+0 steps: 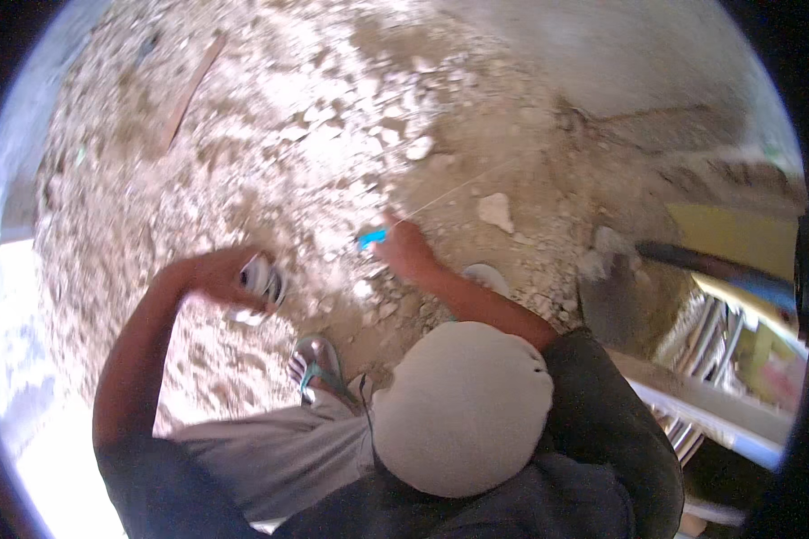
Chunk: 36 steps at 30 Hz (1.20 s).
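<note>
My left hand point(220, 277) is curled round a round, white-rimmed thing with a dark middle point(265, 280). It looks like a reel, but blur hides its exact kind. To its right, my right hand point(406, 251) is closed on a small bright blue piece point(371, 239), too smeared to name. A thin pale string point(463, 187) runs from beside this hand toward the upper right, low over the ground; its far end fades out. Both hands are above stony, sandy ground point(333, 180), well apart from each other.
A narrow wooden strip point(193, 94) lies at the upper left. A pale flat stone point(495, 212) is right of my hands. A dark long bar point(710, 263) and a pale beam point(710, 409) are at the right. My sandalled foot point(316, 368) and pale cap point(463, 409) show below.
</note>
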Available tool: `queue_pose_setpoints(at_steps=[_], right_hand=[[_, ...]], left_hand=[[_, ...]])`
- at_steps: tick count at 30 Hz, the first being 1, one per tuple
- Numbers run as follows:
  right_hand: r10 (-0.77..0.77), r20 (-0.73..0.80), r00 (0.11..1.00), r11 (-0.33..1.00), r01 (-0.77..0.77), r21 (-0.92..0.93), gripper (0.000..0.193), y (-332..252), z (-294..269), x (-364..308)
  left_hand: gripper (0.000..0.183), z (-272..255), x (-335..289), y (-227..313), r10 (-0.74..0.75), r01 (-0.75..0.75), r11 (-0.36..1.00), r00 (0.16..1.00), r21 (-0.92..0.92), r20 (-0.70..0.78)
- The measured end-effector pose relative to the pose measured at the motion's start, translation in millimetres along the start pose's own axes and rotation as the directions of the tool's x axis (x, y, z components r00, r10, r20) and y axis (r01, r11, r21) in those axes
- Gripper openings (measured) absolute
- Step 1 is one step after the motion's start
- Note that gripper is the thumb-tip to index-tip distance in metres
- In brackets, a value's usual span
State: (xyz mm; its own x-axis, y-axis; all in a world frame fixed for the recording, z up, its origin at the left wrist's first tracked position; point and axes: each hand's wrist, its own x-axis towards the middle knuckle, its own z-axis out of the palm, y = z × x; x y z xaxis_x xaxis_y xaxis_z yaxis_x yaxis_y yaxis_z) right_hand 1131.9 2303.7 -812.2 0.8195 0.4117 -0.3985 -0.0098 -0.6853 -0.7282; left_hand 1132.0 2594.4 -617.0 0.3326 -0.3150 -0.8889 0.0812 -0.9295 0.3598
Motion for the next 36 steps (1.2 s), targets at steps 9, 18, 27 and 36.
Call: queue_pose_setpoints(at_steps=[9, 18, 27, 36], right_hand=[[-0.121, -0.009, 0.993, 0.886, 0.104, -0.452, 0.021, 6, -1, -2], [0.088, 0.106, 0.991, 0.988, -0.101, 0.12, 0.042, 11, -45, -49], [0.326, 0.48, 0.814, 0.524, -0.579, 0.625, 0.064, 52, -39, -85], [0.861, 0.257, 0.439, 0.252, -0.807, 0.534, 0.067, -9, -138, -153]], left_hand=[[0.089, 30, 88, -10, 0.256, -0.255, 0.966, 0.896, 0.051, -0.364], [0.083, 101, 141, 23, 0.196, -0.04, 0.943, 0.87, 0.332, -0.451], [0.067, 35, 59, 42, 0.092, -0.053, 0.968, 0.985, -0.243, 0.148], [0.063, 22, -77, 111, -0.14, 0.152, 0.753, 0.988, -0.641, 0.07]])
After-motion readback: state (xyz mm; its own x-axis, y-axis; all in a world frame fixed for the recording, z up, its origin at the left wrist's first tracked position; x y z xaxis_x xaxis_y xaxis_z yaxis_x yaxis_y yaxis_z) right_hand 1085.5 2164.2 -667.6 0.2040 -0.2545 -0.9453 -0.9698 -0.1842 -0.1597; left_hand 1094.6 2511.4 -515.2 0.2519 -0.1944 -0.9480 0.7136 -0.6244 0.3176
